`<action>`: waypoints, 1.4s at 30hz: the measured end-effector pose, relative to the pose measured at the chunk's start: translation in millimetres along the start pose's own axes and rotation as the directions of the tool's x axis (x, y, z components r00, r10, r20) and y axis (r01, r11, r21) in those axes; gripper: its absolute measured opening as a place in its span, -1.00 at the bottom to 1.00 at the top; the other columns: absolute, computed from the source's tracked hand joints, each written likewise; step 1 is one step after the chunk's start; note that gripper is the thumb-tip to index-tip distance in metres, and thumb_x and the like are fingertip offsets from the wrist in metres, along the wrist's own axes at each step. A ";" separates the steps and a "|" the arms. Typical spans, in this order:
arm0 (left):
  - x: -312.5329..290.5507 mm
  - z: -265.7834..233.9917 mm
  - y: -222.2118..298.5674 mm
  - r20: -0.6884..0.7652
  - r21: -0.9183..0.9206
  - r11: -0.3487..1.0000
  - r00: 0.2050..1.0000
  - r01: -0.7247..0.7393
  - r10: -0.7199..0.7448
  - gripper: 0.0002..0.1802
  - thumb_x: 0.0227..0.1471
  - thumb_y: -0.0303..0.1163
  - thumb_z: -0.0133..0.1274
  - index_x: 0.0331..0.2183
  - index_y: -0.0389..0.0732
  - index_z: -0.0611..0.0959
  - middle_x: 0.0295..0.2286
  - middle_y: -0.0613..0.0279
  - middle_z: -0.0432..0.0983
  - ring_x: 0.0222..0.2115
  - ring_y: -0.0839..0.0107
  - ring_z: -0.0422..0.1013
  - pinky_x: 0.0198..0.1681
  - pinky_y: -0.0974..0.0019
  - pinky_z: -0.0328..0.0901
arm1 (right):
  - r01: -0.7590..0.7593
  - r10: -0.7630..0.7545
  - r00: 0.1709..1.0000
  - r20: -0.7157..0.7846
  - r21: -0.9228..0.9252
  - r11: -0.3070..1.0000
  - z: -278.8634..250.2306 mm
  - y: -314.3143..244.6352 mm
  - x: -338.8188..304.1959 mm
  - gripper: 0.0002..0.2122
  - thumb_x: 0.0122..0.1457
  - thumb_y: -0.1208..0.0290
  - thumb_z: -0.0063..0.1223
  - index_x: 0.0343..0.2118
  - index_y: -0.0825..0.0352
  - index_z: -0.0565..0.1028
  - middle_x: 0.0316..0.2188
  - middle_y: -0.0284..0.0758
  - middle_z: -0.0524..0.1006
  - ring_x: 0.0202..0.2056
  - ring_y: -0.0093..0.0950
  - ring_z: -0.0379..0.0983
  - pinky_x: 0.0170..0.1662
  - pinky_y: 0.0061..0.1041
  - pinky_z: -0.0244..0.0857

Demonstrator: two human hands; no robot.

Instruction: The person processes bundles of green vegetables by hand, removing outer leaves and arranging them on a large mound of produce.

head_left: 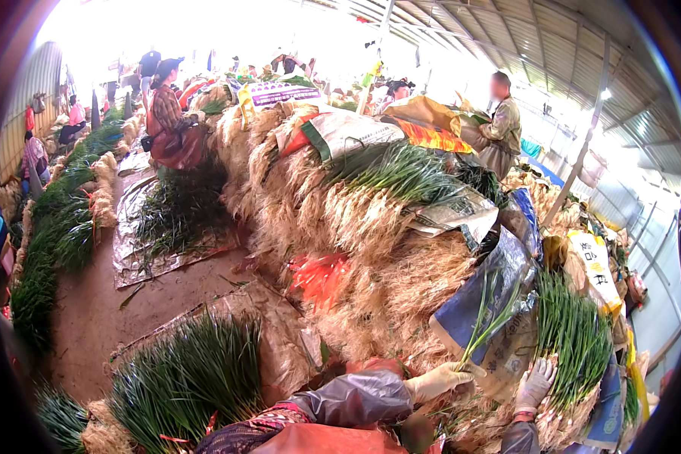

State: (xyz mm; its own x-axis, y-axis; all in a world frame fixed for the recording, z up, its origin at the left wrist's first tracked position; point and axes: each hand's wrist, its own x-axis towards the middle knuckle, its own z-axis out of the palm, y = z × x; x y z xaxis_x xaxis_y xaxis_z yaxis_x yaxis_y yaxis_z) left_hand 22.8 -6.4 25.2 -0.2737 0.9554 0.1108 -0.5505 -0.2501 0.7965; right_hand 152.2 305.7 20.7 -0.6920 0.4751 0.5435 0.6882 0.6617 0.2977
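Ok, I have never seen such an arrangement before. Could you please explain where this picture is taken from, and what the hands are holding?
There is no robot here. A person wears two wide cameras side by side on the head; this picture comes from the left one, looking down, so straight edges bend near the rim. The two gloved hands at the bottom are the wearer's own. The left hand holds a few green stalks. The right hand touches a larger green bundle; whether it grips it is unclear. In front lies a big heap of pale roots, with a blue sack nearby. Other people are farther back.
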 end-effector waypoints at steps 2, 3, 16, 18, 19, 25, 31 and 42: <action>10.8 -2.3 -3.6 -0.042 -0.038 0.999 0.998 0.037 -0.038 -0.65 0.24 -0.35 -0.15 0.03 -0.19 0.45 -0.47 0.24 0.52 -0.70 0.55 0.38 -0.69 0.50 0.26 | 0.019 -0.019 1.000 0.006 -0.013 1.000 -6.7 2.3 1.8 -0.45 0.04 0.20 0.04 0.10 0.33 0.32 0.12 -0.30 0.30 0.22 -0.34 0.06 0.34 -0.22 -0.26; 18.7 -15.3 -16.8 -0.039 -0.034 0.997 0.997 0.069 -0.071 -0.68 0.22 -0.33 -0.12 -0.02 -0.19 0.48 -0.50 0.26 0.52 -0.72 0.57 0.36 -0.71 0.50 0.23 | 0.014 -0.013 0.999 0.033 -0.005 1.000 -15.7 0.8 1.7 -0.45 0.04 0.20 0.05 0.10 0.33 0.32 0.12 -0.30 0.30 0.21 -0.34 0.06 0.34 -0.22 -0.25; 5.9 9.3 37.5 -0.213 0.044 0.993 0.972 0.111 -0.100 -0.63 0.21 -0.18 -0.12 -0.17 -0.30 0.54 -0.67 0.29 0.42 -0.76 0.54 0.28 -0.76 0.50 0.14 | 0.184 -0.159 0.978 -0.136 0.197 0.963 -45.9 -17.3 -1.7 -0.56 0.06 0.27 0.07 0.03 0.27 0.41 0.01 -0.28 0.42 0.05 -0.31 0.29 0.14 -0.27 0.11; 20.5 -13.8 14.5 -0.168 0.008 0.997 0.983 0.076 -0.073 -0.60 0.22 -0.21 -0.14 -0.06 -0.32 0.50 -0.66 0.25 0.43 -0.76 0.51 0.31 -0.75 0.49 0.19 | 0.099 -0.078 0.989 -0.123 0.172 0.980 -64.2 -9.2 -10.4 -0.67 0.09 0.28 0.06 -0.07 0.22 0.47 -0.10 -0.33 0.47 -0.08 -0.32 0.34 0.00 -0.27 0.19; 26.5 -22.0 7.0 -0.137 -0.010 0.997 0.988 0.071 -0.072 -0.59 0.22 -0.22 -0.14 -0.02 -0.32 0.48 -0.66 0.24 0.43 -0.75 0.50 0.32 -0.75 0.48 0.20 | 0.022 -0.004 0.993 -0.119 0.144 0.989 -72.4 -4.9 -11.5 -0.74 0.12 0.27 0.04 -0.14 0.19 0.49 -0.21 -0.35 0.49 -0.16 -0.35 0.36 -0.09 -0.30 0.22; 30.0 -26.4 -25.7 -0.127 -0.149 0.957 0.955 0.248 -0.268 -0.66 0.16 -0.30 -0.02 -0.09 -0.30 0.55 -0.76 0.27 0.34 -0.80 0.49 0.28 -0.79 0.45 0.19 | -0.213 0.176 0.964 -0.201 -0.178 0.961 -103.3 39.1 12.7 -0.77 0.01 0.11 0.15 -0.47 0.17 0.53 -0.47 -0.33 0.50 -0.36 -0.33 0.42 -0.29 -0.27 0.22; 26.1 -13.3 -11.8 -0.093 -0.081 0.980 0.978 0.181 -0.188 -0.65 0.18 -0.29 -0.04 -0.11 -0.35 0.54 -0.76 0.25 0.38 -0.81 0.50 0.29 -0.78 0.46 0.20 | -0.260 0.260 0.966 0.018 0.011 0.966 -77.3 85.2 12.6 -0.82 -0.08 0.17 0.13 -0.61 0.16 0.58 -0.68 -0.30 0.51 -0.60 -0.27 0.47 -0.55 -0.30 0.26; 23.3 10.1 -23.4 -0.113 -0.010 0.987 0.981 0.159 -0.159 -0.57 0.21 -0.16 -0.09 -0.09 -0.34 0.54 -0.39 0.07 0.57 -0.74 0.54 0.31 -0.69 0.52 0.23 | -0.267 0.248 0.925 -0.287 -0.030 0.963 -111.5 9.2 -47.5 -0.78 0.03 0.11 0.19 -0.51 0.17 0.58 -0.61 -0.40 0.51 -0.55 -0.52 0.43 -0.50 -0.47 0.23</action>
State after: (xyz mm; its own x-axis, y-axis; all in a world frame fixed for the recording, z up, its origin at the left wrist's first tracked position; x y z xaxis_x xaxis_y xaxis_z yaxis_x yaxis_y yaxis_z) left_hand 37.4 23.4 15.1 -0.2701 0.9590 -0.0856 -0.5950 -0.0963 0.7979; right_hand 215.8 224.5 85.2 -0.4074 0.4370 0.8019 0.8543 0.4928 0.1654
